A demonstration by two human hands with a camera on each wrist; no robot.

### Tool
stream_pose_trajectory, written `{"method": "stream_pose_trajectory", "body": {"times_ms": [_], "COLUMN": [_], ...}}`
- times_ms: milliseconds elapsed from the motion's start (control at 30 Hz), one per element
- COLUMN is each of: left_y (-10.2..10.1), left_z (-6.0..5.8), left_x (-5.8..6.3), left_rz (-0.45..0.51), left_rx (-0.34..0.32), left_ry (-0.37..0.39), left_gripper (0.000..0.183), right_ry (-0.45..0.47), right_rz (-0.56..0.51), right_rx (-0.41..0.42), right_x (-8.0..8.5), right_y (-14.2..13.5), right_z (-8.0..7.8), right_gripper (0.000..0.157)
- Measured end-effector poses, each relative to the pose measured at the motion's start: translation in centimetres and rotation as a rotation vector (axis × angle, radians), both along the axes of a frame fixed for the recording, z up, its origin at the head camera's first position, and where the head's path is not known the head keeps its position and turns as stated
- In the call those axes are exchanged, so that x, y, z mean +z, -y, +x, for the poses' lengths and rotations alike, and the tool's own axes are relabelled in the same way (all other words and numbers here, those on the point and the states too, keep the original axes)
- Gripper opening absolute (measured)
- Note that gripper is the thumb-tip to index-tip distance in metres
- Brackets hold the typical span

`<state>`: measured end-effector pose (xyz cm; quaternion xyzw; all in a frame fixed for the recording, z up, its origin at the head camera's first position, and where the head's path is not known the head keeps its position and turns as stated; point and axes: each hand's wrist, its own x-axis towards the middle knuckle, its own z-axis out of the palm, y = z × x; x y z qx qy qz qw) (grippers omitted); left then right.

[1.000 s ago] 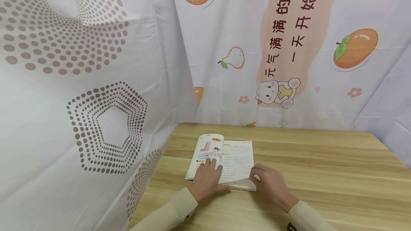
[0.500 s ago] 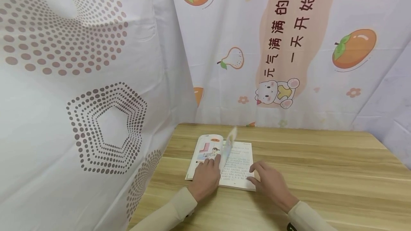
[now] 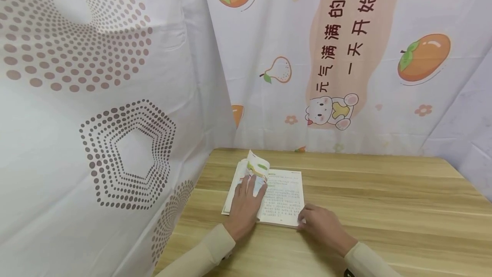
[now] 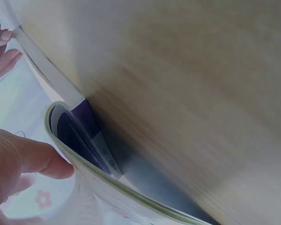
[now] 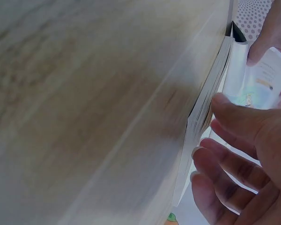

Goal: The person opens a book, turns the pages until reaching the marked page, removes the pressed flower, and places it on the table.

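An open book (image 3: 282, 195) lies on the wooden table, its right page full of small printed text. My left hand (image 3: 243, 208) rests on its left side with fingers spread, pressing down a curled picture page (image 3: 256, 168). Seen from the left wrist, the left-side pages (image 4: 131, 194) bow upward beside the spine, with my fingertip against them. At the book's lower right corner is my right hand (image 3: 320, 225). From the right wrist, its thumb and index finger pinch at the page edges (image 5: 207, 115), the other fingers loosely curled.
The wooden table (image 3: 384, 200) extends to the right of the book. A white cloth with brown dots (image 3: 134, 153) hangs along the left side. Behind the table hangs a fruit-patterned cloth (image 3: 292, 97).
A page that stood half turned has swung left and now lies under my left hand. My right hand's thumb and fingers, apart half a second ago, have come together at the corner.
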<state>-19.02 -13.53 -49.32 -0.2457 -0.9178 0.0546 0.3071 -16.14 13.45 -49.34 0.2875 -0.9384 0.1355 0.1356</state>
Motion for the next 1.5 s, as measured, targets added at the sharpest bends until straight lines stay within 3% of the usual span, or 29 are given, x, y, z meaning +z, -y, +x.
{"method": "stream_pose_trajectory", "body": {"times_ms": [233,400,533,633,933,1033,1300,1500], "left_y": [0.18,-0.05,-0.34,-0.53,-0.58,-0.56,-0.64,-0.71], "left_z": [0.27,0.51,0.49,0.46,0.47,0.56,0.78,0.78], "left_x": [0.12,0.2,0.24,0.2,0.06,0.06,-0.31,-0.63], "left_rz": [-0.095,-0.088,-0.075,-0.059,-0.064,-0.079,-0.12,-0.13], "left_rx": [-0.008,-0.031,-0.033,-0.039,-0.038,-0.039,-0.058,-0.058], "left_ry": [0.093,0.179,0.192,0.194,0.215,0.196,0.11,0.1], "left_gripper": [0.041,0.031,0.008,0.002,0.008,0.02,0.073,0.078], "right_ry": [-0.015,-0.056,-0.055,-0.051,-0.057,-0.077,-0.119,-0.151], "right_rz": [0.003,0.014,0.015,0.015,0.011,0.001,-0.023,-0.065], "right_rx": [0.011,0.018,0.021,0.014,-0.042,-0.05,-0.049,-0.051], "right_x": [0.29,0.34,0.35,0.25,0.0,0.06,0.21,0.41], "right_y": [-0.03,-0.06,-0.07,-0.06,-0.08,-0.12,-0.14,-0.08], "right_z": [-0.01,0.1,0.11,0.08,0.19,0.23,0.17,0.23], "right_gripper": [0.01,0.011,0.012,0.012,0.014,0.016,0.018,0.021]}}
